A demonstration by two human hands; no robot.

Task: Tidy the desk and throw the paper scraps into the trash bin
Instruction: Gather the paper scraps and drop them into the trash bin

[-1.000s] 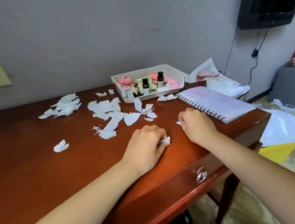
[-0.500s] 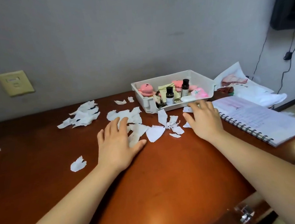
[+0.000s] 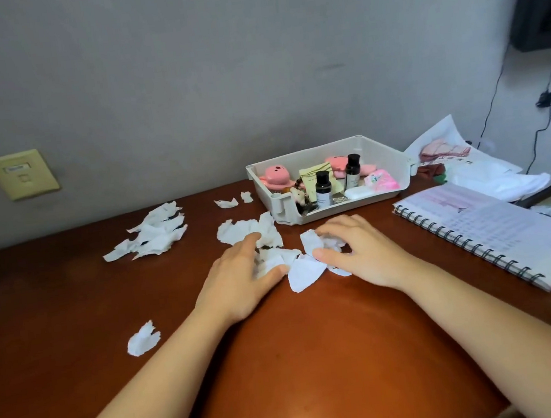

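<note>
Head camera view: a person's left hand (image 3: 240,276) and right hand (image 3: 361,250) close around a cluster of torn white paper scraps (image 3: 300,274) at the middle of a reddish-brown desk (image 3: 318,358). The left-hand fingers curl over the scraps, thumb closing in from the near side. The right-hand fingers and thumb pinch crumpled pieces. One large scrap lies flat between the two thumbs. A second heap of scraps (image 3: 153,233) lies well apart at the back left. A lone scrap (image 3: 143,337) sits near the left forearm. Two small bits (image 3: 232,201) lie just left of a white tray (image 3: 385,158) holding two dark bottles (image 3: 323,188). A spiral notebook (image 3: 496,228) lies open at right.
</note>
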